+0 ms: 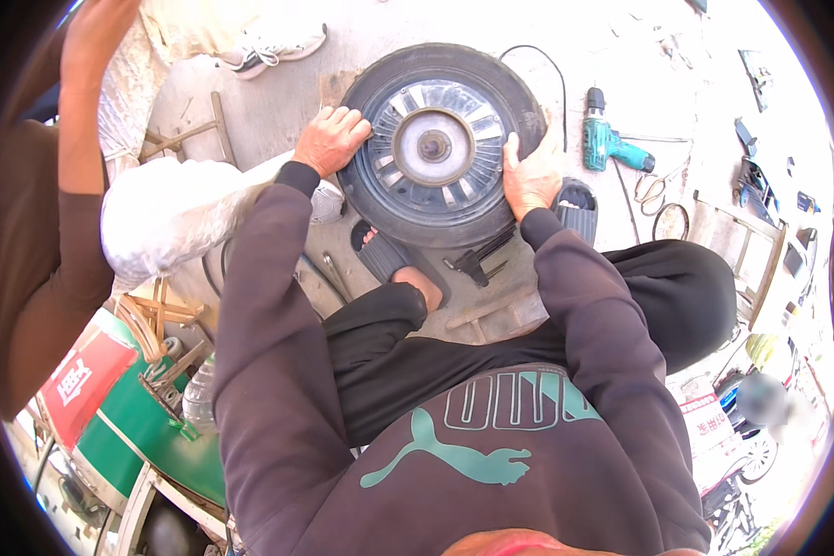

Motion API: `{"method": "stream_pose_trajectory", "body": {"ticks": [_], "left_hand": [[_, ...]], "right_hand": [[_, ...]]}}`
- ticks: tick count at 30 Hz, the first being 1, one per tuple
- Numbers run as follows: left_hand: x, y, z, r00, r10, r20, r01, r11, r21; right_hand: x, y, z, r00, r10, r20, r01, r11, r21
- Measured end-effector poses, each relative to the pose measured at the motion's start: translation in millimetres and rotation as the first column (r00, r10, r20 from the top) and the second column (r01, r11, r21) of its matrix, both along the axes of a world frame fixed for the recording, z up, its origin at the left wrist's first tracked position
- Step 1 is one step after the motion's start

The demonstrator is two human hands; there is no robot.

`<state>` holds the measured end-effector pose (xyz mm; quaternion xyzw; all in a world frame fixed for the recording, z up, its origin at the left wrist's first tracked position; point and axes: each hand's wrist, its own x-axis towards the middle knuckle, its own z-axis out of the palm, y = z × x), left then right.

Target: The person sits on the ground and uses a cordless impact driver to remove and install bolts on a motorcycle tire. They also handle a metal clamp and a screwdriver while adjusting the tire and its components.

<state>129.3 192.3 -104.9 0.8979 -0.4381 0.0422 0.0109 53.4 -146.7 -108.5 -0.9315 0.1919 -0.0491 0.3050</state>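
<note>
In front of me on the ground lies a motor wheel with a black tyre, a finned silver hub and a central axle stub. My left hand grips the tyre's left edge, fingers curled against the rubber. At the opposite edge my right hand holds the tyre, its thumb on the sidewall and the other fingers partly hidden behind it. A thin black cable curves out near the wheel's upper right. Below the tyre is a black T-shaped piece, close to my sandalled foot.
A teal cordless drill lies right of the wheel, with scissors and a black ring nearby. A wooden stool frame stands farther right. Another person's arm and shoe show at left. Wrenches lie lower left.
</note>
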Motion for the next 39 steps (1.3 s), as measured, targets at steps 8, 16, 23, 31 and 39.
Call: {"method": "stream_pose_trajectory", "body": {"ticks": [8, 16, 23, 31, 39], "left_hand": [[-33, -32, 12, 0.855, 0.477, -0.204, -0.489, 0.872, -0.008], [17, -71, 34, 0.740, 0.525, -0.421, -0.638, 0.745, -0.192], [25, -83, 15, 0.764, 0.532, -0.365, -0.586, 0.808, -0.050], [25, -89, 15, 0.781, 0.557, -0.283, -0.580, 0.815, 0.004], [26, -85, 13, 0.836, 0.502, -0.222, -0.502, 0.863, 0.064]], "right_hand": [[4, 0, 1, 0.999, -0.052, -0.017, 0.052, 0.999, 0.017], [2, 1, 2, 0.996, -0.067, -0.051, 0.068, 0.998, 0.011], [1, -2, -3, 0.994, -0.050, 0.097, 0.050, 0.999, 0.003], [1, -2, -6, 0.998, -0.062, 0.001, 0.062, 0.998, 0.034], [0, 0, -9, 0.998, -0.063, -0.001, 0.063, 0.998, -0.019]]}}
